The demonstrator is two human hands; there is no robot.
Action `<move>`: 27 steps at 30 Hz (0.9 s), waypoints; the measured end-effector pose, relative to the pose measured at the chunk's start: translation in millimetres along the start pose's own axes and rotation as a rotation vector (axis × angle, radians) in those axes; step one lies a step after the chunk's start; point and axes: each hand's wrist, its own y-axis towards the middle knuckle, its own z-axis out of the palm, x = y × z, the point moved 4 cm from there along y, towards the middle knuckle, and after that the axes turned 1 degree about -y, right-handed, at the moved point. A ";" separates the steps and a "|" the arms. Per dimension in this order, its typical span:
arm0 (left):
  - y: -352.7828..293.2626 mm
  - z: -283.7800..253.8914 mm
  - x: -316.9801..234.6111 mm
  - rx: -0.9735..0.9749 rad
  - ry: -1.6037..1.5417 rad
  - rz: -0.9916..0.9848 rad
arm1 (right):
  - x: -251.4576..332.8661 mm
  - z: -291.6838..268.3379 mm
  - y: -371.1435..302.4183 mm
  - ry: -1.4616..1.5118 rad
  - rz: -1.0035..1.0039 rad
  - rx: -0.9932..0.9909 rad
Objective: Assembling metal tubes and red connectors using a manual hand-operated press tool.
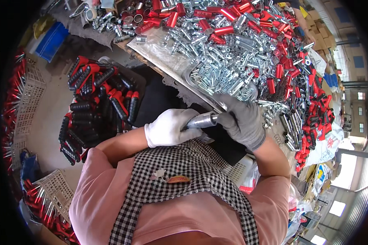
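Observation:
My left hand (170, 127), in a white glove, is closed around a silver metal tube (203, 121) in front of my apron. The tube points to the right, and a narrower shiny end shows at its tip. My right hand (242, 121), in a grey glove, is at that tip with thumb and fingers drawn together. What its fingers pinch is mostly hidden. Just beyond my hands lies a metal tray (189, 80) with many small silver pins (216, 77).
The worktable is heaped with silver fittings (243, 41) and red metal sleeves (223, 31). Black-and-red handled tools (98, 94) are piled at the left. Pale plastic crates (30, 96) with red parts stand farther left. More red-and-black handles (317, 118) lie at the right.

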 end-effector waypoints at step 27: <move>1.1 11.5 -6.2 0.056 0.064 0.010 | 5.3 -9.8 -12.1 0.176 0.028 0.084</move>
